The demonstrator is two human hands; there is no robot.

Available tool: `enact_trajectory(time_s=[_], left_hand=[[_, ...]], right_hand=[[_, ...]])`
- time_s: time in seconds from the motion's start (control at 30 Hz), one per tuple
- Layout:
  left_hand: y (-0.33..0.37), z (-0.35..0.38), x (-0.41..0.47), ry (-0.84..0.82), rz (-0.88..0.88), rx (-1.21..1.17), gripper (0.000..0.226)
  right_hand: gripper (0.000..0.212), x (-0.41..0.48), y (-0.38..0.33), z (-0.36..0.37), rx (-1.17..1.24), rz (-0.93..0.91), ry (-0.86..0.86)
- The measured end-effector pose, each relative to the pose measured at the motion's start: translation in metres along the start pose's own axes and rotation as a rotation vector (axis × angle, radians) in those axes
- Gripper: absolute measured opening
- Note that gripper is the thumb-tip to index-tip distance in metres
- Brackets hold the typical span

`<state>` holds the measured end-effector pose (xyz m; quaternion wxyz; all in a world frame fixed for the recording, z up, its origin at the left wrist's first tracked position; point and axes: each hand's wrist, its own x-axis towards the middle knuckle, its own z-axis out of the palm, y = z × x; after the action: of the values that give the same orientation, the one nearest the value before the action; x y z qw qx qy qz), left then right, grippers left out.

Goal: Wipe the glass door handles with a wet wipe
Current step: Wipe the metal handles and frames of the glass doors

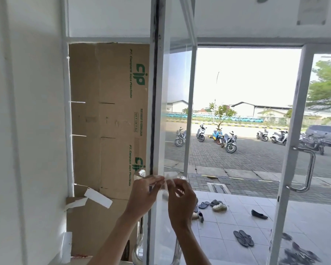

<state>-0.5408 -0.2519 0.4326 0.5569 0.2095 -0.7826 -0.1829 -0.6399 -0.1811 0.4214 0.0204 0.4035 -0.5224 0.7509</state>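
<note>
We pinch the wet wipe point(169, 175) with both left hand point(144, 196) and right hand point(182, 199), stretching it open at the door handle point(139, 174) top, presumably for wrapping.

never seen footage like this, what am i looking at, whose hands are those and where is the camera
There is no machine here. A single camera sits on a person's head and looks forward and down, so the two arms rising from the bottom are that person's own. The left hand and the right hand both pinch a small white wet wipe at their fingertips, in front of the edge of a glass door. Just behind the hands is the top of that door's shiny metal handle. Another door on the right carries the far handle. Flattened cardboard covers the pane on the left. Outside, sandals lie on the tiled floor and motorbikes are parked.
</note>
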Motion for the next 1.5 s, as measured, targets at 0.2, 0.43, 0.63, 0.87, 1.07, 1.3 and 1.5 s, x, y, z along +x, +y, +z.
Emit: enact_trajectory(time_s=[0.2,0.43,0.63,0.87,1.07,1.3,1.5], left_hand=[[0.001,0.001,-0.002,0.015,-0.036,-0.039,0.018],[0.0,-0.001,-0.004,0.03,-0.063,-0.036,0.019],[-0.004,-0.006,-0.003,0.034,-0.039,-0.003,0.019],[-0.008,-0.013,-0.002,0.073,-0.034,-0.003,0.017],[-0.012,-0.018,-0.002,0.109,-0.053,0.05,0.018],[-0.012,-0.026,0.019,0.463,0.031,0.237,0.034],[-0.018,-0.029,0.028,0.484,-0.03,0.31,0.044]], right_hand=[[0.007,0.009,-0.001,-0.003,0.04,0.046,0.216],[0.013,0.024,0.005,-0.007,-0.272,-0.274,0.082],[0.004,0.018,0.023,0.004,-0.527,-0.412,-0.33],[0.017,0.022,0.022,0.008,-0.515,-0.526,-0.46],[0.029,0.038,0.024,0.003,-0.683,-0.477,-0.48],[0.026,0.038,0.011,0.044,-0.732,-0.517,-0.651],[0.028,0.044,0.017,0.045,-0.727,-0.578,-0.647]])
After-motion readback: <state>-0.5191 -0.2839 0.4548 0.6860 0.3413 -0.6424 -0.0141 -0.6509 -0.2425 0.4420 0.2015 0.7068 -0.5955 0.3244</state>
